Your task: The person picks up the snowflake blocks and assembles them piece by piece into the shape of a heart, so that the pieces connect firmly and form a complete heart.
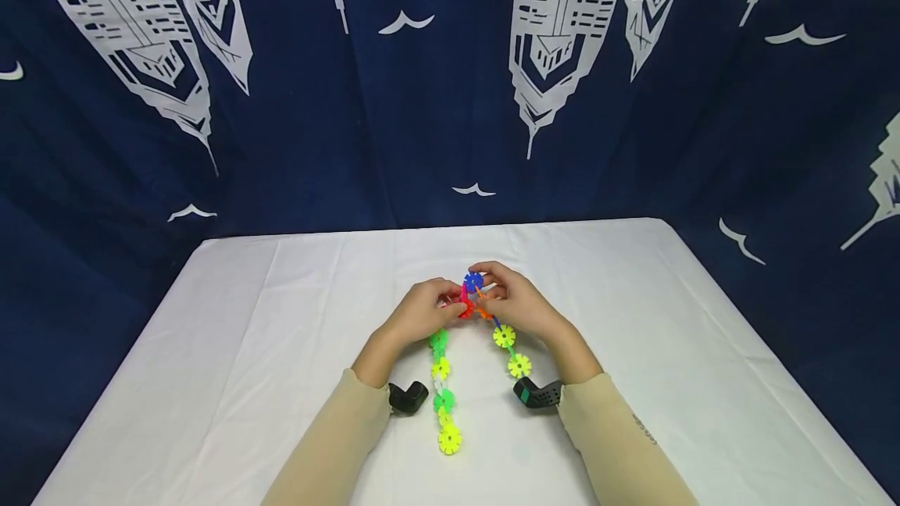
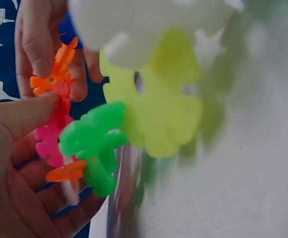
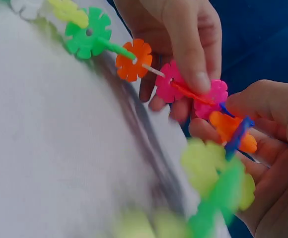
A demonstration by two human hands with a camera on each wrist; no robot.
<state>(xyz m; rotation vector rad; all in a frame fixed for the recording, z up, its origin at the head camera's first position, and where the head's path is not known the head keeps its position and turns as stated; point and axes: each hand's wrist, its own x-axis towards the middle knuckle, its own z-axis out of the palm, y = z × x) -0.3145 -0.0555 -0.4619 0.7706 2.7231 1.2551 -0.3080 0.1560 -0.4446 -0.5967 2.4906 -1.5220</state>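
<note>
Flower-shaped plastic interlocking discs are joined edge to edge into a chain held up in both hands. My left hand (image 1: 422, 309) pinches the pink and red discs (image 3: 172, 83) between thumb and fingers. Close beside it, my right hand (image 1: 519, 301) grips the orange disc (image 3: 231, 130), next to blue discs (image 1: 473, 282). From the left hand, green discs (image 1: 444, 400) and yellow discs (image 1: 450, 439) trail down toward the front, with a white disc (image 2: 149, 29) among them. Below the right hand hang more yellow discs (image 1: 519, 365) with green between them. Fingers partly hide the chain's middle.
A white cloth covers the table (image 1: 281, 381). Behind it hangs a dark blue curtain (image 1: 366, 139) with white building and bird prints. Black wrist cameras (image 1: 408, 398) sit at both sleeve cuffs, close to the hanging chain ends.
</note>
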